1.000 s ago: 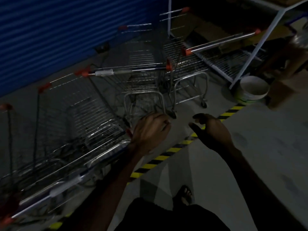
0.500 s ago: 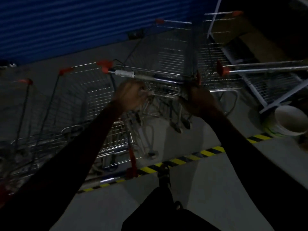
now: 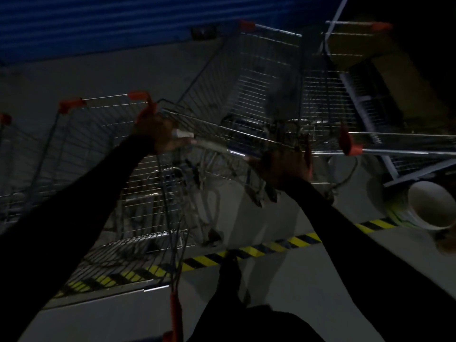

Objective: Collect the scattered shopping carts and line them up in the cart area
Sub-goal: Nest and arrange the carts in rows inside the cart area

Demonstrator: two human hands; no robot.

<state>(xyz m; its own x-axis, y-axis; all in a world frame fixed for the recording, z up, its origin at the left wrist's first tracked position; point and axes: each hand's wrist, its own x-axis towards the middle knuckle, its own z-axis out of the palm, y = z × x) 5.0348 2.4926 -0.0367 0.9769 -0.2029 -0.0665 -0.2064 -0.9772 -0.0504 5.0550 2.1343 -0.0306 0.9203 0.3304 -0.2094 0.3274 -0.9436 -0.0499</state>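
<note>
both hands are clamping the chrome push bar (image 3: 217, 146) of a silver wire shopping cart with orange corner caps (image 3: 261, 95), left hand (image 3: 158, 134) and right hand (image 3: 283, 166) spread wide. it's sitting between parked carts behind the yellow-and-black floor stripe (image 3: 246, 251), looking stiff, rattly and fairly heavy, so that wide bar grip is suiting it.

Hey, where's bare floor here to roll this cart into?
Bare floor lies on the near side of the striped tape, and between the blue shutter and the carts at left. Crowded: right of the held cart, with another handle, shelf frame and bucket.

Grey concrete floor (image 3: 308, 280) bears shopping carts (image 3: 266, 90), striped tape (image 3: 249, 251), white bucket (image 3: 429, 208).
</note>
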